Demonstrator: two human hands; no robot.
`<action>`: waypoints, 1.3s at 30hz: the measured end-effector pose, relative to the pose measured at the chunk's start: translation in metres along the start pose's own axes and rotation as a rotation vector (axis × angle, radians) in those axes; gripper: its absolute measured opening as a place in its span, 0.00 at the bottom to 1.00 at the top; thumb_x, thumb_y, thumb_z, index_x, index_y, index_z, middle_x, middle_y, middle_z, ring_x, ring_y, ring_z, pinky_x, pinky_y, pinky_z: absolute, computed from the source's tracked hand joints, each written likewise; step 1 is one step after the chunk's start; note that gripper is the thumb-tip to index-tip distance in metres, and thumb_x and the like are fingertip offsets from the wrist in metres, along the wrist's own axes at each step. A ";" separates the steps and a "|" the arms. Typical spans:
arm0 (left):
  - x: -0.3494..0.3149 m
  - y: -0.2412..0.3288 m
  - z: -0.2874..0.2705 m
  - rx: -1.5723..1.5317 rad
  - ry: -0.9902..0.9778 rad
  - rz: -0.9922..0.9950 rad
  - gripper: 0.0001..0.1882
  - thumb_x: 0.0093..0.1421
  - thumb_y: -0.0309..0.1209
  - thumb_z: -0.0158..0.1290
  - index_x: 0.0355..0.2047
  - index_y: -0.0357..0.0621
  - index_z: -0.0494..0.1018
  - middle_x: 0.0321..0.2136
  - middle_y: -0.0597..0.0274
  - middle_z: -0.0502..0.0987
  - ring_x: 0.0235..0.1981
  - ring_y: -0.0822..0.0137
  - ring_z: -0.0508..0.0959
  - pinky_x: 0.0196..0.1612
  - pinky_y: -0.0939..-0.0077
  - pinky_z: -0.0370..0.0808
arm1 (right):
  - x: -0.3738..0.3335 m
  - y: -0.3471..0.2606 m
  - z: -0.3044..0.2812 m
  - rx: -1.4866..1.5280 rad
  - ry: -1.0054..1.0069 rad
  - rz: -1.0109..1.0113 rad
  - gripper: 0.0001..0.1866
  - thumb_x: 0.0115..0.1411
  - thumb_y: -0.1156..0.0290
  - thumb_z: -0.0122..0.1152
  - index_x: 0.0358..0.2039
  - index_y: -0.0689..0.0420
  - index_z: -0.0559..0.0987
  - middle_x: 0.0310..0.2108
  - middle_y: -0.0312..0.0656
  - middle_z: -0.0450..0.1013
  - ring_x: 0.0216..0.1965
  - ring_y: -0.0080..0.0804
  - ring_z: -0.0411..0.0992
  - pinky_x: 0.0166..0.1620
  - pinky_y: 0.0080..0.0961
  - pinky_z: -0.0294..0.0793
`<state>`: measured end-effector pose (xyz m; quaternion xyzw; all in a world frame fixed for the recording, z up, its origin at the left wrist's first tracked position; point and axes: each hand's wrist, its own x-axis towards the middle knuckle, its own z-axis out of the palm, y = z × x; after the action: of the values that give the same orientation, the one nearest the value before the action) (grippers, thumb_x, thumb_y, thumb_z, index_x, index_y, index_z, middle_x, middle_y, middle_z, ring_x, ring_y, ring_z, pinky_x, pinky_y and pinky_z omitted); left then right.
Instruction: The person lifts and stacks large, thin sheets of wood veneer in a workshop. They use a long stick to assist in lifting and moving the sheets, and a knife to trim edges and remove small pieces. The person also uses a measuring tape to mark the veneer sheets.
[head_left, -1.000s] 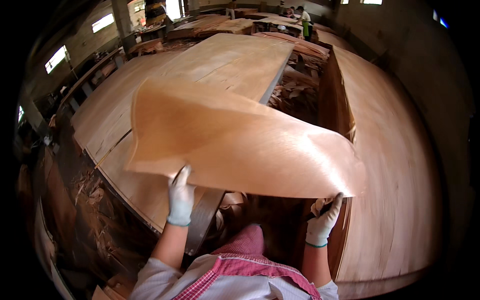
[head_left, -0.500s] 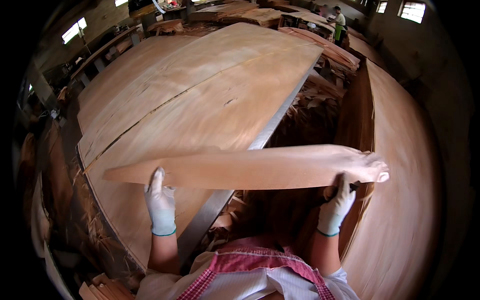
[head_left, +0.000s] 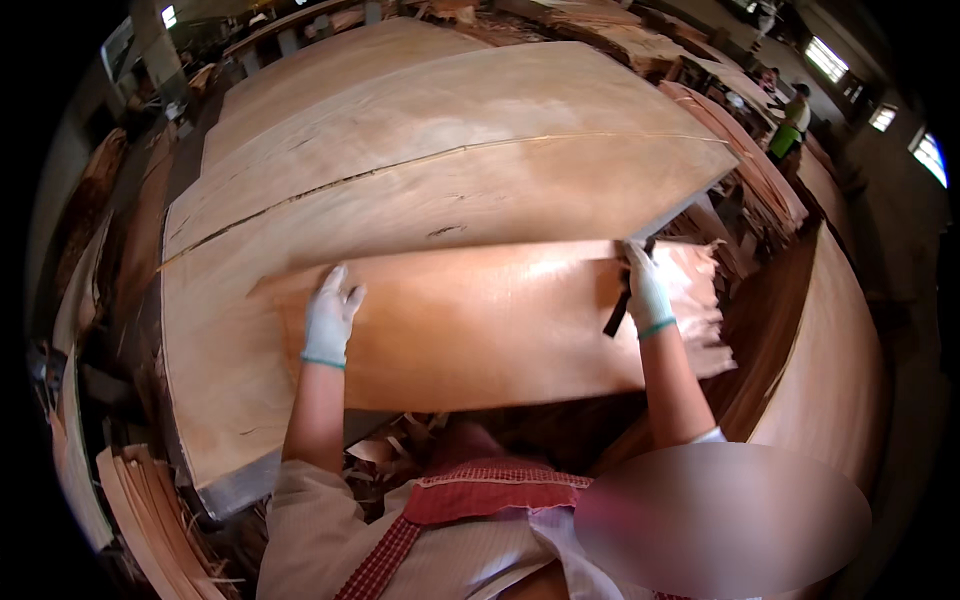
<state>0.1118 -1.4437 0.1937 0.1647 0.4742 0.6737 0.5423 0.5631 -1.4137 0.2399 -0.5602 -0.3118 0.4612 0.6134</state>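
A piece of reddish-brown wood veneer [head_left: 480,325] spans the space between my hands, its broad face tilted toward me, its right end ragged. My left hand [head_left: 333,310], in a white glove with a teal cuff, grips it near its left end, thumb apart from the fingers. At the upper edge, toward the right end, my gloved right hand [head_left: 647,285] is closed on the veneer and on a narrow dark tool [head_left: 618,308], perhaps a knife, that points down across it. Beneath and beyond lies a large pale veneer sheet [head_left: 400,205] with a long dark split.
Another veneer stack [head_left: 830,350] rises on the right. Loose veneer scraps [head_left: 395,440] fill the gap near my body. Upright strips [head_left: 150,510] stand at the lower left. Far off at the right, a person [head_left: 790,122] in a green apron stands by more stacks.
Both hands have moved away from my body with the veneer, over the large sheet. The veneer has tilted, showing more of its broad face. My view has turned left.
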 end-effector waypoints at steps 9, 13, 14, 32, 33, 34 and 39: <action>0.190 0.026 0.111 0.019 0.091 0.264 0.11 0.60 0.34 0.54 0.38 0.42 0.71 0.33 0.62 0.70 0.32 0.70 0.70 0.38 0.73 0.78 | 0.278 -0.049 0.091 -0.258 -0.329 -0.127 0.17 0.55 0.52 0.60 0.33 0.55 0.78 0.20 0.38 0.69 0.15 0.23 0.60 0.19 0.20 0.60; 0.170 0.073 0.150 0.040 0.042 0.537 0.09 0.61 0.34 0.53 0.39 0.45 0.71 0.34 0.65 0.72 0.33 0.73 0.71 0.39 0.73 0.76 | 0.284 -0.122 0.136 -0.093 -0.434 -0.244 0.19 0.57 0.57 0.61 0.43 0.57 0.77 0.31 0.34 0.73 0.24 0.19 0.65 0.23 0.14 0.60; 0.157 0.074 0.153 0.031 0.068 0.561 0.08 0.61 0.34 0.53 0.39 0.46 0.71 0.34 0.66 0.72 0.33 0.74 0.71 0.40 0.74 0.76 | 0.284 -0.125 0.140 -0.072 -0.468 -0.250 0.19 0.59 0.58 0.60 0.45 0.56 0.76 0.34 0.32 0.73 0.26 0.19 0.66 0.23 0.13 0.59; 0.168 -0.181 0.153 -0.041 0.436 0.016 0.12 0.62 0.35 0.54 0.42 0.44 0.77 0.35 0.68 0.78 0.33 0.77 0.75 0.35 0.81 0.74 | 0.439 0.096 0.067 -0.265 -0.315 0.200 0.09 0.56 0.66 0.62 0.25 0.57 0.76 0.17 0.33 0.69 0.13 0.16 0.60 0.15 0.13 0.58; 0.169 -0.189 0.153 -0.031 0.500 -0.004 0.12 0.62 0.35 0.54 0.42 0.43 0.77 0.35 0.68 0.78 0.33 0.76 0.76 0.34 0.82 0.74 | 0.440 0.101 0.064 -0.282 -0.316 0.237 0.09 0.55 0.65 0.62 0.25 0.57 0.76 0.17 0.32 0.69 0.13 0.16 0.60 0.16 0.13 0.59; 0.167 -0.197 0.152 -0.021 0.563 -0.025 0.12 0.62 0.35 0.54 0.42 0.43 0.77 0.35 0.67 0.78 0.32 0.76 0.76 0.33 0.82 0.74 | 0.438 0.108 0.061 -0.252 -0.322 0.258 0.08 0.54 0.66 0.62 0.25 0.56 0.76 0.18 0.31 0.69 0.14 0.15 0.61 0.16 0.13 0.58; 0.147 -0.203 0.150 0.384 1.055 0.265 0.18 0.60 0.33 0.54 0.47 0.36 0.71 0.40 0.58 0.76 0.35 0.64 0.77 0.37 0.73 0.76 | 0.420 0.129 0.041 -0.197 -0.380 0.393 0.06 0.57 0.67 0.58 0.26 0.55 0.75 0.20 0.29 0.68 0.19 0.16 0.62 0.22 0.15 0.60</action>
<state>0.2868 -1.2521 0.0595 -0.0400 0.7696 0.6288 0.1039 0.6583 -1.0200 0.0651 -0.5702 -0.3498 0.6355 0.3856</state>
